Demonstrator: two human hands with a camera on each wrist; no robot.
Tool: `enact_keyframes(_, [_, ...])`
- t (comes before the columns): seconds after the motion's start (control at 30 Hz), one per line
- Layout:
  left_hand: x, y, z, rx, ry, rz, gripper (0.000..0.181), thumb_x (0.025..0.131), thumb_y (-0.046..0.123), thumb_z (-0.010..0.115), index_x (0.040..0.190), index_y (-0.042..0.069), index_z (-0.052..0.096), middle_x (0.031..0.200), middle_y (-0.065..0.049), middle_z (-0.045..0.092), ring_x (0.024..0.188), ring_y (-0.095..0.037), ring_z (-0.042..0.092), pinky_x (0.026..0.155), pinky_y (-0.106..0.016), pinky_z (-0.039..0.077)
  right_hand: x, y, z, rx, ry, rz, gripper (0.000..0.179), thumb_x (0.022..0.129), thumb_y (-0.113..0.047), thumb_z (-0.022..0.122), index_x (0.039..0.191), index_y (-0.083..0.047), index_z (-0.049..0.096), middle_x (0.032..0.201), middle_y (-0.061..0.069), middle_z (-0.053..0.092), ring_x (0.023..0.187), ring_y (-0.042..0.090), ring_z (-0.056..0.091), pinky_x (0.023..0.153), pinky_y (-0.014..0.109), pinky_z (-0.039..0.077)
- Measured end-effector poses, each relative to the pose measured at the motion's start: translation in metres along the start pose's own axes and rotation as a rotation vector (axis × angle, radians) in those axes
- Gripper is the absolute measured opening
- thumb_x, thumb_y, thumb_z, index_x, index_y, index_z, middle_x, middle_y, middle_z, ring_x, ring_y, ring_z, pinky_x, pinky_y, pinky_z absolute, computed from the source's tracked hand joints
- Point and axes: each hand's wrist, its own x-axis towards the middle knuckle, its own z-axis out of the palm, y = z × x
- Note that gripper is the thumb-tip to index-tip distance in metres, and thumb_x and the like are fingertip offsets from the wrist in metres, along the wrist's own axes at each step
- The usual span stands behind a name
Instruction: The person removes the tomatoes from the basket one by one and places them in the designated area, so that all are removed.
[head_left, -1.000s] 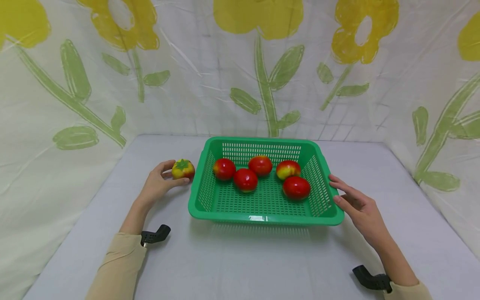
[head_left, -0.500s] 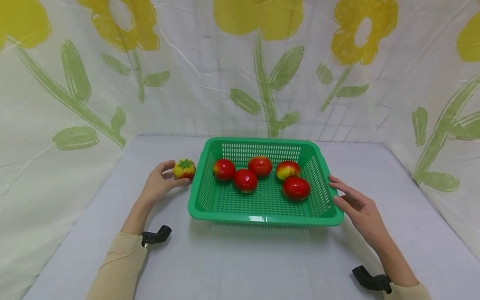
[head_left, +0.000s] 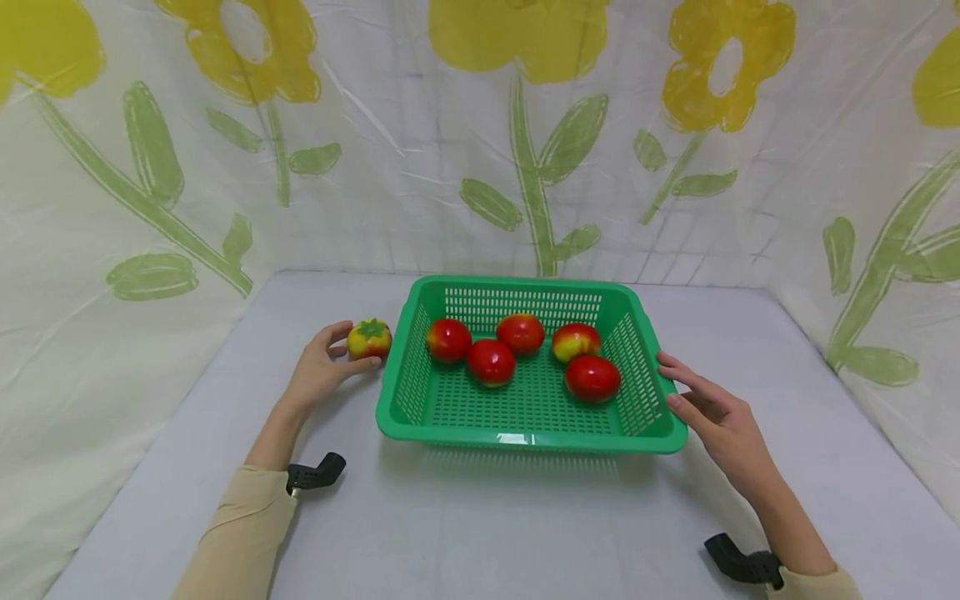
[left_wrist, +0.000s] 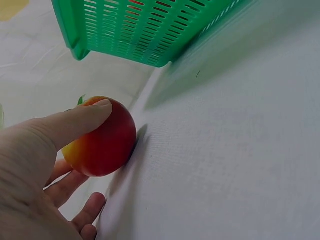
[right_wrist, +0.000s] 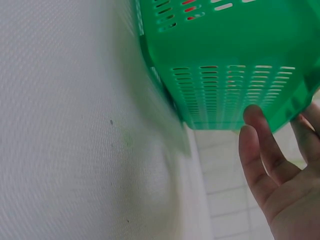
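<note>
In the head view my left hand (head_left: 313, 373) holds a red-and-yellow fruit (head_left: 369, 340) with a green leafy cap. The left wrist view shows the thumb (left_wrist: 85, 120) lying across the fruit (left_wrist: 112, 142), with fingers on its other side. Fruit and hand are close over the table, just left of a green slotted basket (head_left: 517, 437). Inside the basket are several shiny red fruits (head_left: 491, 362), some with yellow patches. My right hand (head_left: 720, 421) touches the basket's right rim with its fingertips; in the right wrist view its fingers (right_wrist: 257, 175) extend loosely beside the slotted wall (right_wrist: 225, 92).
The basket stands mid-table on a white covered table (head_left: 517, 533). A white sheet (head_left: 360, 225) painted with yellow flowers hangs behind and along both sides. Each wrist carries a black mount (head_left: 315, 472), and beige sleeves cover the forearms.
The left hand and its fruit have shifted very slightly right, toward the basket. The right hand stays at the rim, and the fruits in the basket keep their places.
</note>
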Motion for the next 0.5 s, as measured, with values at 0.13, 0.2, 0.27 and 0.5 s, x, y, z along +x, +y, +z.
enact_keyframes(0.13, [-0.0003,0.0002,-0.0011,0.002,-0.005,-0.008,0.098,0.08,0.046,0.08,0.154,0.009,0.027,0.153,-0.017,0.033,0.134,-0.04,0.036,0.105,-0.059,0.035,-0.0002,-0.0001,0.0,-0.002,-0.001,0.004,0.043,0.101,-0.013,0.058,0.143,-0.015,0.053,0.15,-0.001,0.044,0.103,0.016,0.061,0.084,0.017,0.049])
enact_keyframes(0.2, [-0.001,0.0009,-0.0022,0.004,-0.01,-0.012,0.099,0.08,0.046,0.08,0.154,0.008,0.026,0.153,-0.018,0.032,0.134,-0.04,0.036,0.105,-0.059,0.034,-0.0001,-0.0002,0.0001,-0.003,-0.001,0.007,0.042,0.101,-0.013,0.058,0.143,-0.014,0.053,0.15,-0.001,0.044,0.102,0.016,0.061,0.083,0.017,0.049])
enact_keyframes(0.27, [-0.0016,0.0015,-0.0033,0.004,-0.013,-0.012,0.1,0.08,0.046,0.08,0.154,0.007,0.025,0.153,-0.019,0.032,0.135,-0.04,0.035,0.105,-0.059,0.034,0.0,-0.0003,0.0003,-0.006,-0.001,0.01,0.042,0.101,-0.013,0.058,0.143,-0.014,0.053,0.15,-0.001,0.044,0.101,0.016,0.061,0.083,0.017,0.049])
enact_keyframes(0.5, [-0.0021,0.0003,-0.0055,-0.005,-0.017,-0.004,0.1,0.081,0.044,0.081,0.153,0.005,0.025,0.152,-0.02,0.033,0.135,-0.04,0.035,0.105,-0.059,0.035,0.0005,-0.0004,0.0004,0.0,0.002,0.013,0.041,0.101,-0.014,0.058,0.142,-0.014,0.054,0.15,-0.001,0.044,0.102,0.016,0.061,0.085,0.016,0.049])
